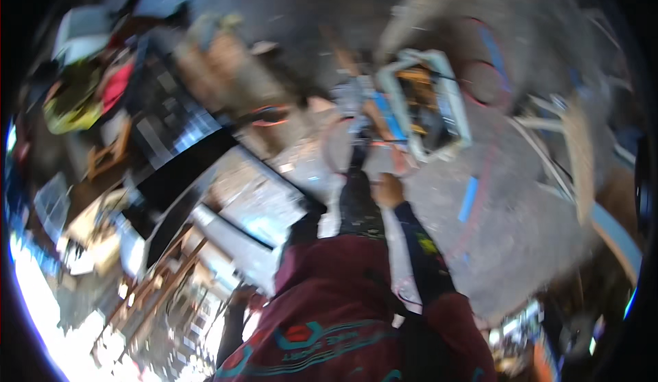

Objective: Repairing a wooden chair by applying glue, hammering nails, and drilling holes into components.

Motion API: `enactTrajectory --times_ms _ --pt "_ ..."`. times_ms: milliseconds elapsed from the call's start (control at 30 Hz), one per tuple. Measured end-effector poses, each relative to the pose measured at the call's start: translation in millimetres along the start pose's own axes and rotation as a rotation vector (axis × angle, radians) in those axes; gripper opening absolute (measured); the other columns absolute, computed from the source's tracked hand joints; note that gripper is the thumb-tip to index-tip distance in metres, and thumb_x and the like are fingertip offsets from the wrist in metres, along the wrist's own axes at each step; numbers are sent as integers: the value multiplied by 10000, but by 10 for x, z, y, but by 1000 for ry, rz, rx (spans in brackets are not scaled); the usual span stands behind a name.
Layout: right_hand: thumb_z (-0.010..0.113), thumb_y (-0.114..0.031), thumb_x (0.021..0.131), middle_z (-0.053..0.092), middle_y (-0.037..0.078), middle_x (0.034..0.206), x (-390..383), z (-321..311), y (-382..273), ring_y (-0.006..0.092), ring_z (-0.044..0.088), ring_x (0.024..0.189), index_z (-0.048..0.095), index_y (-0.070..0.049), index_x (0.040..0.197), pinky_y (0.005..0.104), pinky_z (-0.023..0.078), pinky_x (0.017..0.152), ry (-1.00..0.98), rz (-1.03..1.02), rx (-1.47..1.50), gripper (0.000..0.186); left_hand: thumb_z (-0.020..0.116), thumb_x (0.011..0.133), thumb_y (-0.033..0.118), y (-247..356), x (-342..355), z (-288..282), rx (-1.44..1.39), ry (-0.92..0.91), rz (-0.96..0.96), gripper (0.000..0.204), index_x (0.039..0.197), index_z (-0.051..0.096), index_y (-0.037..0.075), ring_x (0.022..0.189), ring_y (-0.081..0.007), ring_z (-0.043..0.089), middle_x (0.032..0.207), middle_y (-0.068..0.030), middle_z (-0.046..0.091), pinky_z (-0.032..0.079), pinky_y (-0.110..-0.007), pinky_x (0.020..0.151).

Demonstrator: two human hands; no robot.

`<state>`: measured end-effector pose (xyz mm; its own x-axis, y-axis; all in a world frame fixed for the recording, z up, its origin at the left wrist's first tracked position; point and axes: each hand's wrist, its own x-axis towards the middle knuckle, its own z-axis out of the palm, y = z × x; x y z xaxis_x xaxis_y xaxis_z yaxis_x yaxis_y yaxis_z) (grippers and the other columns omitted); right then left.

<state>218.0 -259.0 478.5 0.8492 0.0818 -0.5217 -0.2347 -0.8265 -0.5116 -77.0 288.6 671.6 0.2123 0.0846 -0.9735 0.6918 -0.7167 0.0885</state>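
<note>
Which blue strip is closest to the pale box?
The left blue strip, along the left side of the pale box. The lower blue strip lies apart; the upper blue strip is by the red loop.

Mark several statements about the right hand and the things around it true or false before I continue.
1. A pale, rectangular, open-topped container lies ahead of the right hand. True.
2. A short, straight blue strip lies on the grey floor. True.
3. The blue strip is left of the right hand. False: it is to the right.
4. The right forearm is sleeved in white. False: its sleeve is dark with a yellow-green patch.
</note>
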Motion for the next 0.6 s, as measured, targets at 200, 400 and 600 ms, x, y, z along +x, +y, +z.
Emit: enactTrajectory --times_ms 200,400,600 --pt "639 -104 852 695 169 958 333 124 159 368 667 917 685 -61 1023 483 527 790 -43 -58 -39 183 580 987 196 486 -388 -55 -669 207 -124 255 1063 677 -28 635 -228 707 852 -158 746 580 -364 575" --pt "650 -127 891 707 179 988 404 129 -633 379 667 936 700 -36 1026 463 528 812 -83 -173 -2 171 534 1018 133 743 -721 -128 -1076 108 -212 241 1131 594 -71 626 -305 722 832 -213 726 591 -424 506" --pt "627 -140 925 702 185 1004 357 -17 -1322 382 662 944 690 -27 1025 447 525 826 -42 -310 107 163 612 952 337 450 -655 182 50 105 173 323 962 661 18 545 -185 686 691 -84 721 558 -323 498"
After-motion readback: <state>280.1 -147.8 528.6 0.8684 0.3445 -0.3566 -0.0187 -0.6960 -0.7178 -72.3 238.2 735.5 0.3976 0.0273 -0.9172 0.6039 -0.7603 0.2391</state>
